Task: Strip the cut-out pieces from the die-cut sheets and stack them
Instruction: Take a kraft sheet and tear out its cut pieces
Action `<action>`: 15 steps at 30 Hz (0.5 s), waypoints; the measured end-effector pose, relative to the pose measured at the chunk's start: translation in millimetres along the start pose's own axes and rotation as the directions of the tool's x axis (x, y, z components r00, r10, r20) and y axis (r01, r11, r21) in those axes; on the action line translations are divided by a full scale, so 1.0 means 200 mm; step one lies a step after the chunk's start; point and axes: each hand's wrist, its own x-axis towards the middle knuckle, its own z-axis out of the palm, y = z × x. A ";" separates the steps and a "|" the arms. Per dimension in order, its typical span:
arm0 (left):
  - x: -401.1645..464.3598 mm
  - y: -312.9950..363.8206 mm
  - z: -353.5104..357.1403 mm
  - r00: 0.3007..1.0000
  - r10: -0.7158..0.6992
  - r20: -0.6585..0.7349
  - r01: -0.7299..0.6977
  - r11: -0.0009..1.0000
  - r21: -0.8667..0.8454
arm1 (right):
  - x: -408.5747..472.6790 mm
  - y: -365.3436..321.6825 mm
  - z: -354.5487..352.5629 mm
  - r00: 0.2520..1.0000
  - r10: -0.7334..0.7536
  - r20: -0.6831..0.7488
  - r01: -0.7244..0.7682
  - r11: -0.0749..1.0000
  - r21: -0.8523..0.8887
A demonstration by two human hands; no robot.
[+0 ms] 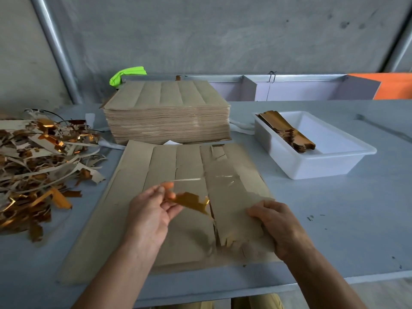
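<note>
Two hands worked the die-cut sheet [178,197] at lower centre of the tabletop [334,219], left hand [149,210] pinching a gold scrap [191,200], right hand [278,221] gripping the sheet's edge; a hasty pull could tear a cut-out.

die-cut sheet [169,197]: brown, flat, partly stripped | cut-out pieces [287,131]: stacked in tray

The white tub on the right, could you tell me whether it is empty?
Not empty: the white tub holds one stack of gold pieces along its left side.
</note>
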 end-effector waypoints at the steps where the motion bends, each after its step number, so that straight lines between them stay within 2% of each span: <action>1: 0.02 0.02 -0.02 0.999 0.008 -0.032 -0.010 0.999 -0.035 | 0.01 0.00 -0.01 1.000 -0.002 -0.011 0.002 1.000 0.008; 5: 0.09 0.11 -0.09 0.986 0.016 -0.169 -0.048 0.980 -0.191 | 0.03 -0.01 -0.05 0.995 -0.079 -0.060 0.074 0.995 -0.070; 7: 0.14 0.13 -0.13 0.970 0.024 -0.240 -0.074 0.977 -0.202 | 0.05 0.00 -0.07 0.991 -0.119 -0.068 0.108 0.985 -0.136; 13: 0.17 0.10 -0.09 0.980 0.058 -0.193 -0.038 0.993 0.108 | 0.09 0.00 -0.03 0.980 -0.201 -0.012 0.188 0.935 -0.301; 15: 0.18 0.10 -0.07 0.972 0.129 -0.198 -0.076 0.963 0.258 | 0.11 0.00 -0.02 0.982 -0.188 0.002 0.180 0.940 -0.288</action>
